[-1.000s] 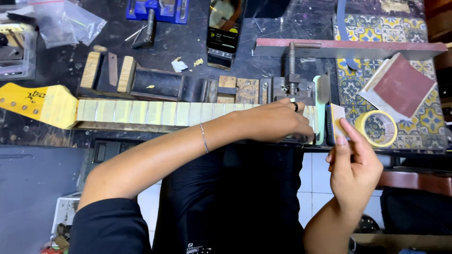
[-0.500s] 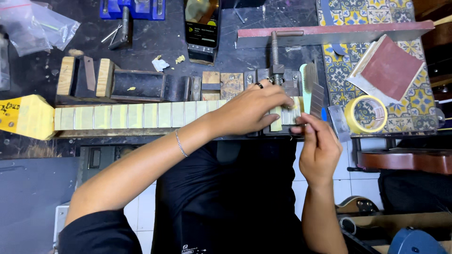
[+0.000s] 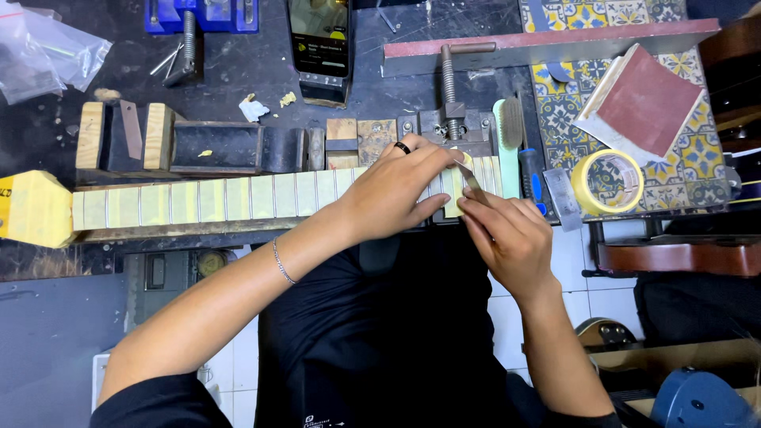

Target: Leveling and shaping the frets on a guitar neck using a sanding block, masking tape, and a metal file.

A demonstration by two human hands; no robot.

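Observation:
A guitar neck (image 3: 238,198) covered in pale yellow masking tape lies along the bench edge, its frets showing between the tape strips. My left hand (image 3: 400,190) presses down on the neck's right end, a black ring on one finger. My right hand (image 3: 507,234) holds a small thin metal blade (image 3: 473,184) whose tip touches the taped fretboard just beside my left fingertips. A metal clamp (image 3: 453,103) stands right behind the spot.
A roll of yellow masking tape (image 3: 609,182), a sanding block (image 3: 646,99), a green-handled brush (image 3: 507,135) and a phone (image 3: 319,47) lie on the bench. Wooden blocks (image 3: 127,135) sit behind the neck. Plastic bags (image 3: 47,51) are at top left.
My right hand came in from the right and brought the blade onto the taped fretboard. My left hand stayed on the neck's right end. The view shifted a little.

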